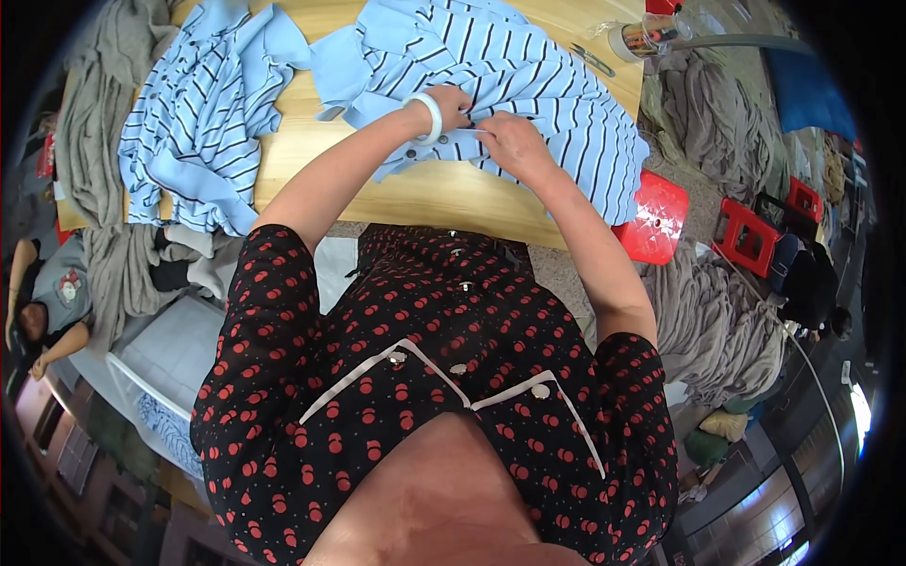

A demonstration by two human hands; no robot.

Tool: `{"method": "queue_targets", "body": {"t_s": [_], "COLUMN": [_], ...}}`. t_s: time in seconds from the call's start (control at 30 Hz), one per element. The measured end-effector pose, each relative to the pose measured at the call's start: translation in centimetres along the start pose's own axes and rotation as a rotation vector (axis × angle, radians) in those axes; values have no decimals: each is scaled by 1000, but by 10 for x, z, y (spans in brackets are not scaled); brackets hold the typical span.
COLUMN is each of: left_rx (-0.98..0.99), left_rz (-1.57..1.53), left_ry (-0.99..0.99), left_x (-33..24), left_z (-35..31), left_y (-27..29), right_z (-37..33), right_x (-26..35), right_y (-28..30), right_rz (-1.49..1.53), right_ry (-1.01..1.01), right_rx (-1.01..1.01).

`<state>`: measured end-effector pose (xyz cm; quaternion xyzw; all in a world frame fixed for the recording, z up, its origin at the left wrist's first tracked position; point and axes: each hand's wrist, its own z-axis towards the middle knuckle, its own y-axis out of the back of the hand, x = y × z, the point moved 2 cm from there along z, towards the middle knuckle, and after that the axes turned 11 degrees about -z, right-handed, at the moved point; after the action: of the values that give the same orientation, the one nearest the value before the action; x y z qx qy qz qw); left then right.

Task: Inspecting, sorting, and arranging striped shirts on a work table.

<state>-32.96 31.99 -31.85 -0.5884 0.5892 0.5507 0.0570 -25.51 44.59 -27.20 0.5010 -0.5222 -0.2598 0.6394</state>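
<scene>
A light blue shirt with dark and white stripes lies spread over the wooden table in front of me. My left hand, a pale bangle on its wrist, has its fingers curled on the shirt above the button strip. Just to the right, my right hand pinches the shirt's edge by the buttons. Both fingertips are partly hidden in the folds. Small thread snips rest on the table beyond the shirt. A second blue striped garment with buttons lies to the left, apart from my hands.
The wooden table carries grey cloth at its left end. A clear container with small items stands at the far right. A red stool is by the right edge, near grey fabric heaps. A person is at left.
</scene>
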Motion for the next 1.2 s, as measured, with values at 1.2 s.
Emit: {"method": "queue_targets", "body": {"t_s": [1.2], "left_rx": [-83], "left_rz": [-688], "left_ry": [225], "left_x": [-3], "left_z": [-4], "left_y": [7], "right_z": [11], "right_x": [0], "right_y": [6], "right_rz": [88], "right_ry": [-214], "right_rx": [-238]}}
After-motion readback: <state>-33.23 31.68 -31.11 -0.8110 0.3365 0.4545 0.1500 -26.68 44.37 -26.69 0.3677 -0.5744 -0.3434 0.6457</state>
